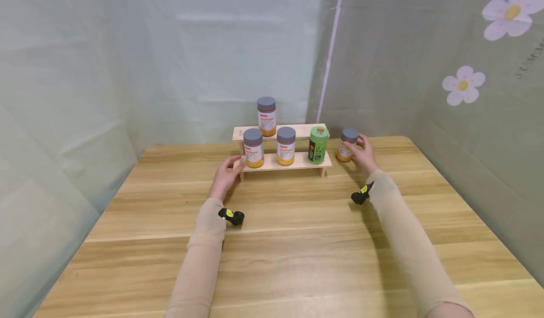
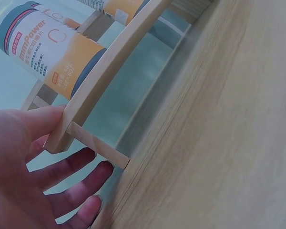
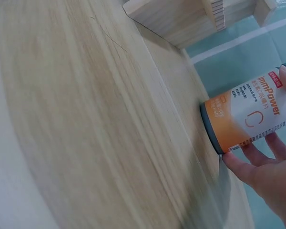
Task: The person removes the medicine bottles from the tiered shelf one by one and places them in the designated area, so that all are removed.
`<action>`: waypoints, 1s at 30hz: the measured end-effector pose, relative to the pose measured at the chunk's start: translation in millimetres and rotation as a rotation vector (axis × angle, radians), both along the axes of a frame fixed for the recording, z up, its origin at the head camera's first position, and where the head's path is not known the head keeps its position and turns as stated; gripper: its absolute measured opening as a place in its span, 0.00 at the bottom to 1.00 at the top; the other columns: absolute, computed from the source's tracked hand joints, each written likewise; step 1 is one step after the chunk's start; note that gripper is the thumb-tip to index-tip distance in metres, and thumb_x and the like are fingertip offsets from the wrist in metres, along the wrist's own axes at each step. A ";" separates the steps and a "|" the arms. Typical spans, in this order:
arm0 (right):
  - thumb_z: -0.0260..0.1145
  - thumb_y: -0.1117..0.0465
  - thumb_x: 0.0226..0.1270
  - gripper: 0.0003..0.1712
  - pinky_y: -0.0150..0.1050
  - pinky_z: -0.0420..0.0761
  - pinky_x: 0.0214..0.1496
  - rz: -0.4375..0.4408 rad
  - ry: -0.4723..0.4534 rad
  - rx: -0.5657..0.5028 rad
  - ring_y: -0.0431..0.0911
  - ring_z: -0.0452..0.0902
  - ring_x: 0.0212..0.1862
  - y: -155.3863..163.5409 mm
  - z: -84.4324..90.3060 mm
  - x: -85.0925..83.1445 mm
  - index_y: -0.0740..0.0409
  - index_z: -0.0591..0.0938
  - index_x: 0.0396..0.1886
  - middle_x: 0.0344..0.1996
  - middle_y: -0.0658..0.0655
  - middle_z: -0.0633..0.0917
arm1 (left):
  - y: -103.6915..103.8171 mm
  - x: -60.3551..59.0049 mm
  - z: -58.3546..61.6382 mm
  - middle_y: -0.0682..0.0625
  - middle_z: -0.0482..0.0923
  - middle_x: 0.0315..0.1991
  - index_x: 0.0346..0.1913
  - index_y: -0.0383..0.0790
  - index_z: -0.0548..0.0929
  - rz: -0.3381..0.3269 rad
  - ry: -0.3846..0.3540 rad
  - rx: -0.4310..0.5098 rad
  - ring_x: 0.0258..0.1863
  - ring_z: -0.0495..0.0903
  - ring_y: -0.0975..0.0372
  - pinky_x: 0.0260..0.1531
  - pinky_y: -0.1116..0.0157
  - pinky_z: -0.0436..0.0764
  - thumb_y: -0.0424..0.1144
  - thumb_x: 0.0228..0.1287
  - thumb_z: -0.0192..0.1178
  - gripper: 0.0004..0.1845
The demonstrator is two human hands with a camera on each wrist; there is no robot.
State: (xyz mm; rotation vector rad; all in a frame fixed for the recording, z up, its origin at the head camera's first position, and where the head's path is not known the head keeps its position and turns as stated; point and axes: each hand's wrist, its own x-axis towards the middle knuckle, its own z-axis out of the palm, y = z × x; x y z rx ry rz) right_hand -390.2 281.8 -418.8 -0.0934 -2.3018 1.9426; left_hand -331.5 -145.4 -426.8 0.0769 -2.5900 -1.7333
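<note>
My left hand [image 1: 224,180] grips the left end of the lower step of a two-step wooden rack [image 1: 297,162]. In the left wrist view the thumb lies against the step's end and the other fingers [image 2: 74,193] spread below, near the leg. To the right of the rack, my right hand [image 1: 365,156] holds a supplement bottle [image 3: 255,112] with a grey lid and a white and orange label. Its thumb is near the lid and the fingers run along the side. The bottle stands upright, close to the tabletop.
The lower step carries two matching bottles [image 1: 253,150] [image 1: 285,148] and a green bottle [image 1: 318,147] at its right end. Another grey-lidded bottle [image 1: 267,118] stands on the upper step's left. Behind the wooden table [image 1: 289,252] hangs a pale curtain [image 1: 212,63].
</note>
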 end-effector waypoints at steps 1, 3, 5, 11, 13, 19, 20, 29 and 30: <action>0.62 0.49 0.69 0.44 0.55 0.67 0.68 -0.004 -0.003 -0.006 0.61 0.57 0.70 -0.4 0.3 0.4 0.52 0.50 0.76 0.73 0.69 0.55 | 0.1 -0.1 0.5 0.37 0.64 0.67 0.69 0.47 0.69 0.000 0.001 0.003 0.66 0.62 0.47 0.67 0.47 0.60 0.49 0.71 0.55 0.27; 0.62 0.49 0.68 0.44 0.56 0.66 0.69 -0.009 -0.005 -0.013 0.61 0.57 0.70 -0.8 0.7 0.5 0.52 0.51 0.76 0.73 0.68 0.55 | 0.2 -0.7 0.6 0.37 0.64 0.67 0.69 0.47 0.69 0.002 0.008 0.005 0.65 0.62 0.47 0.66 0.47 0.61 0.49 0.70 0.55 0.26; 0.62 0.49 0.68 0.45 0.55 0.67 0.68 -0.012 -0.011 -0.011 0.60 0.57 0.71 -1.4 1.6 0.7 0.52 0.50 0.76 0.74 0.68 0.55 | 0.0 -1.8 0.0 0.37 0.65 0.66 0.68 0.46 0.69 0.003 0.015 0.004 0.64 0.63 0.47 0.65 0.48 0.61 0.48 0.70 0.55 0.26; 0.64 0.48 0.67 0.46 0.51 0.66 0.69 0.002 -0.038 0.016 0.57 0.56 0.72 0.5 7.8 0.9 0.53 0.50 0.76 0.74 0.66 0.57 | -1.3 -4.2 -2.9 0.37 0.64 0.66 0.68 0.45 0.69 0.002 0.019 0.020 0.65 0.62 0.47 0.66 0.48 0.60 0.46 0.71 0.55 0.26; 0.63 0.49 0.68 0.46 0.51 0.63 0.71 0.013 -0.037 0.032 0.57 0.55 0.73 1.6 11.3 1.3 0.56 0.49 0.76 0.74 0.67 0.57 | -1.1 -3.9 -2.9 0.37 0.65 0.66 0.68 0.45 0.69 -0.002 0.025 0.026 0.65 0.62 0.47 0.66 0.48 0.60 0.46 0.70 0.56 0.26; 0.62 0.50 0.68 0.46 0.49 0.56 0.76 -0.054 -0.019 0.015 0.56 0.53 0.75 3.3 24.6 3.2 0.59 0.49 0.76 0.74 0.66 0.58 | 0.8 0.2 0.4 0.36 0.67 0.63 0.67 0.46 0.71 -0.001 0.064 0.018 0.61 0.65 0.48 0.62 0.49 0.64 0.51 0.68 0.56 0.27; 0.62 0.50 0.68 0.46 0.48 0.56 0.77 -0.066 -0.016 0.002 0.55 0.53 0.75 3.7 26.9 3.6 0.59 0.49 0.76 0.74 0.65 0.58 | 1.0 0.9 0.9 0.36 0.67 0.63 0.67 0.46 0.72 0.000 0.066 0.018 0.60 0.65 0.48 0.62 0.50 0.64 0.51 0.68 0.56 0.27; 0.61 0.52 0.69 0.44 0.47 0.56 0.77 -0.071 0.032 -0.035 0.52 0.55 0.74 7.4 46.9 3.9 0.58 0.50 0.76 0.74 0.63 0.59 | -0.9 -3.6 -1.9 0.38 0.63 0.68 0.69 0.45 0.68 -0.009 0.009 0.021 0.67 0.61 0.47 0.67 0.48 0.60 0.47 0.71 0.55 0.27; 0.62 0.51 0.69 0.44 0.48 0.56 0.76 -0.070 0.032 -0.030 0.52 0.55 0.74 6.7 49.9 3.8 0.58 0.51 0.76 0.74 0.62 0.60 | -1.1 -4.0 -2.4 0.38 0.63 0.69 0.69 0.45 0.68 -0.008 0.006 0.024 0.67 0.61 0.47 0.67 0.48 0.60 0.47 0.71 0.55 0.27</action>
